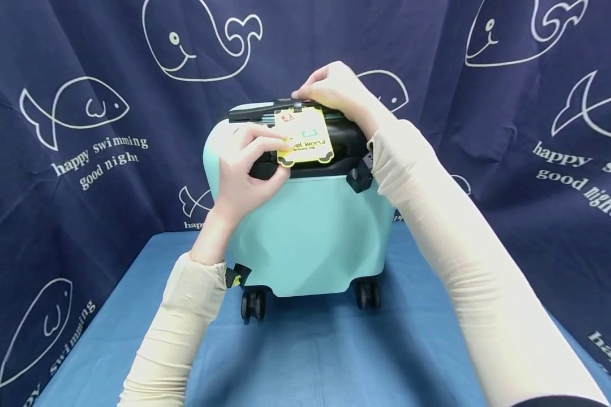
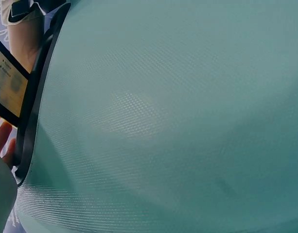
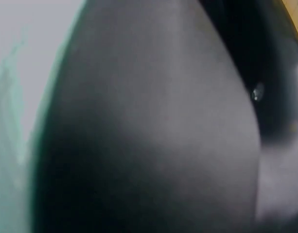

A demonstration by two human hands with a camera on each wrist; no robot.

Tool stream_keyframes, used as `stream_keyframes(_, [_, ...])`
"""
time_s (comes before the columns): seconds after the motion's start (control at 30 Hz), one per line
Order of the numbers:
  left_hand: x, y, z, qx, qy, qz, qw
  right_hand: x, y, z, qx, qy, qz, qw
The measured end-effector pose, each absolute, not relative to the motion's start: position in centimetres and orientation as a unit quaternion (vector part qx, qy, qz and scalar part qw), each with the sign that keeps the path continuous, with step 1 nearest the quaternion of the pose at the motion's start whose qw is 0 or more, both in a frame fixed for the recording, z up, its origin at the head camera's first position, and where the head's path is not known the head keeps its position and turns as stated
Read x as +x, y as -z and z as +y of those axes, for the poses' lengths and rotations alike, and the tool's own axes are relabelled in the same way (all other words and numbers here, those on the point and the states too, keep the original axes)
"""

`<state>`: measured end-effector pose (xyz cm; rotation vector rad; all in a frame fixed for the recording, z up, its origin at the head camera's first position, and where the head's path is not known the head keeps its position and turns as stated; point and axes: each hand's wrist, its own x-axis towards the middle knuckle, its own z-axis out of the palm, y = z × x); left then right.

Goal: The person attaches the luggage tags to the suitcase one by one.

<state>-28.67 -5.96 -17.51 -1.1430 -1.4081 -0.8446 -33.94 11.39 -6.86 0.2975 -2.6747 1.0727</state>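
A mint-green suitcase (image 1: 310,237) with a black upper panel (image 1: 347,144) stands upright in front of me. From the black handle (image 1: 246,115) on its top hangs a yellow and white luggage tag (image 1: 305,135) by a short black strap (image 1: 297,105). My left hand (image 1: 244,167) pinches the tag's left edge between thumb and fingers. Above it, my right hand (image 1: 341,93) reaches over the handle, fingertips pinching at the strap; its thumb is hidden. In the left wrist view the tag's dark-framed back (image 2: 10,85) shows beside the shell. The right wrist view is filled by the black panel (image 3: 153,111).
The suitcase stands on black caster wheels (image 1: 253,305) on a blue cloth-covered table (image 1: 305,362). A dark blue curtain (image 1: 295,34) with white whale and fish drawings hangs behind and at both sides. Small black wrist cameras (image 1: 360,175) sit close to the shell.
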Motion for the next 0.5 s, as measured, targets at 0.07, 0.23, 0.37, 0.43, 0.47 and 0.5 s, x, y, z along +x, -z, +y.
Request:
stream_keyframes(0.07, [-28.59, 17.55, -5.96, -0.482, 0.356, -0.593, 0.538, -33.80, 6.84, 11.42, 0.107, -0.371, -0.913, 0.129])
stream_keyframes(0.23, [-28.47, 17.50, -5.95, -0.480, 0.357, -0.598, 0.532, -33.57, 6.77, 11.49, 0.113, -0.382, -0.906, 0.142])
stream_keyframes(0.37, [-28.42, 17.70, -6.12, -0.478, 0.351, -0.611, 0.524, -33.38, 6.91, 11.66, 0.125, -0.398, -0.896, 0.150])
stream_keyframes(0.43, [-28.36, 17.92, -6.27, -0.478, 0.348, -0.617, 0.519, -33.19, 7.06, 11.89, 0.144, -0.411, -0.887, 0.155])
stream_keyframes(0.47, [-28.32, 18.06, -6.35, -0.478, 0.345, -0.621, 0.517, -33.06, 7.14, 12.03, 0.157, -0.414, -0.883, 0.159])
stream_keyframes(0.5, [-28.26, 18.21, -6.43, -0.478, 0.344, -0.623, 0.515, -32.92, 7.23, 12.18, 0.170, -0.412, -0.880, 0.162])
